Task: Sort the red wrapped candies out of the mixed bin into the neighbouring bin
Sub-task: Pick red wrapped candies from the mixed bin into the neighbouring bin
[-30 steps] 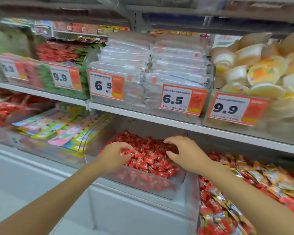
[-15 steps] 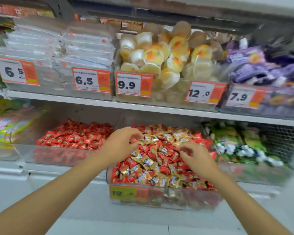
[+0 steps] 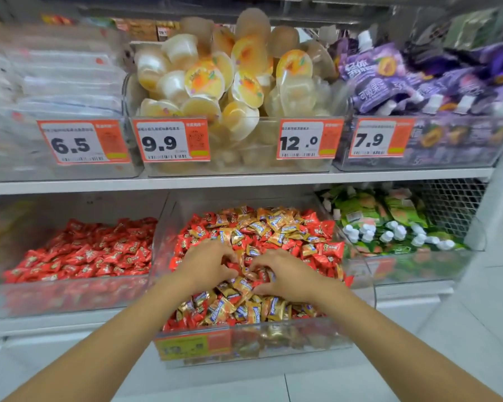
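Note:
The mixed bin [image 3: 273,340] is a clear plastic tub at the centre of the lower shelf, heaped with red candies [image 3: 325,248] and gold candies [image 3: 276,221]. Beside it on the left stands the neighbouring bin [image 3: 70,297], which holds only red wrapped candies [image 3: 93,250]. Both my hands are down in the middle of the mixed heap, close together. My left hand [image 3: 206,265] has its fingers curled into the wrappers. My right hand [image 3: 285,277] does the same, thumb towards me. The fingertips are buried, so what each one holds is hidden.
To the right is a bin of green pouches [image 3: 389,224] with white caps. The upper shelf [image 3: 244,179] overhangs the bins and carries jelly cups [image 3: 215,82], purple pouches [image 3: 418,79] and orange price tags [image 3: 172,140]. White floor tiles lie below.
The view has swung right from the red bin to the mixed bin. Both hands left the red candies and dropped into the middle of the mixed heap, closer together.

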A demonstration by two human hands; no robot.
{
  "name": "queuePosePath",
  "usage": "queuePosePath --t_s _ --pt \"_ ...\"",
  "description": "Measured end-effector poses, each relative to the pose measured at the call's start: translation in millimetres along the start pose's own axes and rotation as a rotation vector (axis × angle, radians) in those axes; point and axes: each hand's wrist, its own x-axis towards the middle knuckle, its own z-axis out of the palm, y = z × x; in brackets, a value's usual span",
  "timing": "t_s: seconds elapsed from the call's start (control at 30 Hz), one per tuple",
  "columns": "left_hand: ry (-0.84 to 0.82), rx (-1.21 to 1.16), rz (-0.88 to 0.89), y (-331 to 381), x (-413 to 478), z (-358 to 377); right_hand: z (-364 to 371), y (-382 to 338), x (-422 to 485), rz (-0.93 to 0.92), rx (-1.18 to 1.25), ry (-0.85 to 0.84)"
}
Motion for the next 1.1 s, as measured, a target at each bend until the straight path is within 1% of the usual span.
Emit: queuePosePath --t_s 0.07,0.13,0.27,0.33,0.4,0.5,0.63,0.73,0.87,0.97,1.1 --pt "-0.022 -0.147 -0.027 -3.4 2.1 -1.3 -7.5 4.0 -2.2 0.013 0.212 0.056" --pt "-0.052 -0.274 -0.016 -6.4 3.5 -2.5 -18.7 10.8 -7.6 0.029 0.395 0.099" --pt "0.049 -0.452 -0.053 -9.1 6.3 -9.2 -38.8 23.3 -19.4 0.057 0.559 0.205" --pt "0.100 -0.511 -0.079 -8.4 7.1 -14.7 -42.5 25.3 -22.6 0.075 0.651 0.221" --pt "0.090 -0.546 -0.073 -6.4 5.9 -18.2 -43.9 25.2 -24.8 0.085 0.698 0.213" --pt "0.060 -0.533 -0.054 -1.6 2.2 -20.6 -46.4 22.3 -27.1 0.098 0.783 0.199" --pt "0.075 -0.504 -0.079 4.4 1.1 -17.9 -55.0 19.3 -33.8 0.110 0.933 0.275" --pt "0.058 -0.531 -0.077 13.0 2.7 -13.4 -60.7 19.0 -37.3 0.143 0.904 0.308" --pt "0.002 -0.532 0.001 29.3 3.8 -4.1 -61.9 14.8 -36.8 0.201 0.784 0.333" --pt "-0.017 -0.488 0.046 40.0 5.9 2.2 -60.0 16.1 -35.0 0.261 0.817 0.389" --pt "0.004 -0.425 -0.005 41.8 17.9 13.6 -64.8 23.7 -36.3 0.311 0.899 0.514"
